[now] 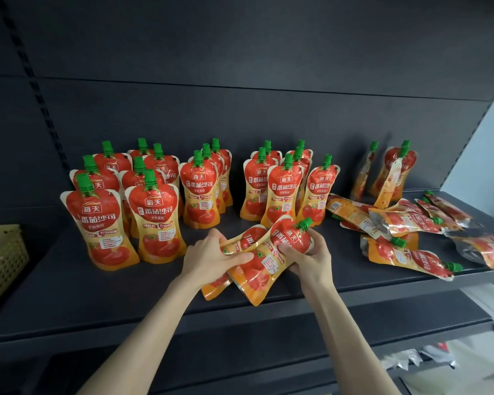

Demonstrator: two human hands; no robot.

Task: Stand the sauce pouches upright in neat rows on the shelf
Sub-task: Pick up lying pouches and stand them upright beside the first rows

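Note:
Red and orange tomato sauce pouches with green caps stand upright in several rows on the dark shelf, from the left to the middle. Both hands hold two tilted pouches above the shelf's front middle. My left hand grips their lower left side, and my right hand grips the red top part just below the green cap. At the right, several pouches lie flat in a loose pile. Behind that pile, two or three pouches stand leaning near the back panel.
A beige perforated basket sits at the shelf's left end. The dark back panel rises behind the rows. A lower shelf edge runs below my forearms, and white packaging shows at the bottom right.

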